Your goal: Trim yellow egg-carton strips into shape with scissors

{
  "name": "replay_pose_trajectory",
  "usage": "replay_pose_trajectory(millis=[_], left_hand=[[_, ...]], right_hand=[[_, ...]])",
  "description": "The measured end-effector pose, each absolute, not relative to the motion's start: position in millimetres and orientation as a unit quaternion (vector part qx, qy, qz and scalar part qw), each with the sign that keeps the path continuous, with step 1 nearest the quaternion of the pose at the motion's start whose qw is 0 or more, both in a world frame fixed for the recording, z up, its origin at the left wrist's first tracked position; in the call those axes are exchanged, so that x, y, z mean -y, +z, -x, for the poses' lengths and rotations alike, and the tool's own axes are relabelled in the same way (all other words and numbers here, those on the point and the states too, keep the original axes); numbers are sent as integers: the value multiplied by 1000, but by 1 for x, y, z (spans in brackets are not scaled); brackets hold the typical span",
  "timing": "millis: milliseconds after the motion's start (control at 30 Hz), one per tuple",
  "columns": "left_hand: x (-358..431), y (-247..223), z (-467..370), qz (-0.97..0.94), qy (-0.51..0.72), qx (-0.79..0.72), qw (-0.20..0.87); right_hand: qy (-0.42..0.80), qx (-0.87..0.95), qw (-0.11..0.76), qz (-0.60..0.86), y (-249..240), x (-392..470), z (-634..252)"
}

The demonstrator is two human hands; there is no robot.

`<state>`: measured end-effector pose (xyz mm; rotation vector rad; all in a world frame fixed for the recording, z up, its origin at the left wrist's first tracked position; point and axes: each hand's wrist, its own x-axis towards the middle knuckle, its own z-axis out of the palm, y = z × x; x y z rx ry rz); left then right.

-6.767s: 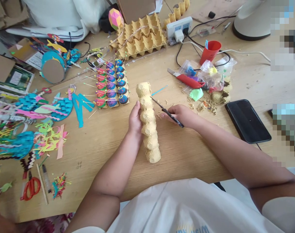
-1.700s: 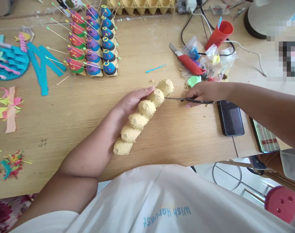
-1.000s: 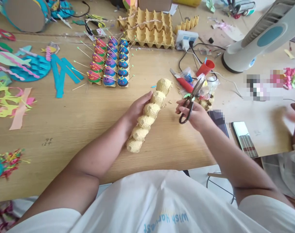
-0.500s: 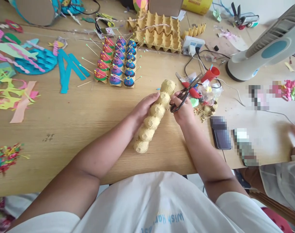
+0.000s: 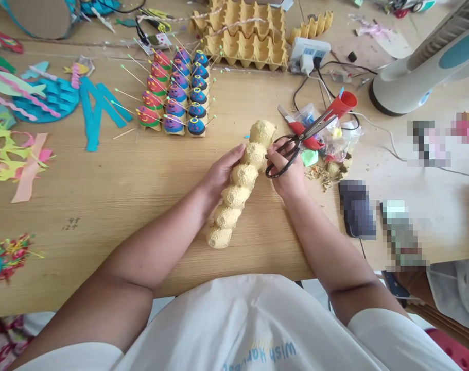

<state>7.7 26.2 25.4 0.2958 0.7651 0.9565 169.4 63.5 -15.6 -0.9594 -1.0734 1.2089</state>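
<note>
A strip of bare egg carton cups (image 5: 234,196) lies slantwise between my hands above the wooden table. My left hand (image 5: 223,170) grips its left side, with the fingers partly hidden beneath it. Black-handled scissors (image 5: 301,136) are in my right hand (image 5: 286,167), their blades pointing up and to the right, slightly apart. The right fingertips are beside the strip's upper end. Painted egg-cup strips with faces and thin green-tipped sticks (image 5: 176,98) stand beyond, up and left.
Egg trays (image 5: 247,33) and a power strip (image 5: 309,51) are at the back. Bags and scraps (image 5: 336,141), a red cone (image 5: 343,103), a grey-white fan (image 5: 400,82) and a phone (image 5: 402,232) are on the right. Blue paper strips (image 5: 93,111) lie left.
The scissors have turned so their open handles and blades show more fully. Both hands still hold their things, and the whole view has shifted slightly.
</note>
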Motion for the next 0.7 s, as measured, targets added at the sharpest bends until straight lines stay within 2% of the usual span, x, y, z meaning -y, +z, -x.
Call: replay_pose_trajectory(millis=[333,500,700], left_hand=[[-27,14,3,-150,431,-354,817],[-31,12,5,-129,449,-343,815],[-36,22,4,-112,494,-338,793]], right_hand=[[209,597,593,499,-35,-69,-192],[162,654,511,534,-39,-70,-200],[153,706,460,517,-29,-62,-192]])
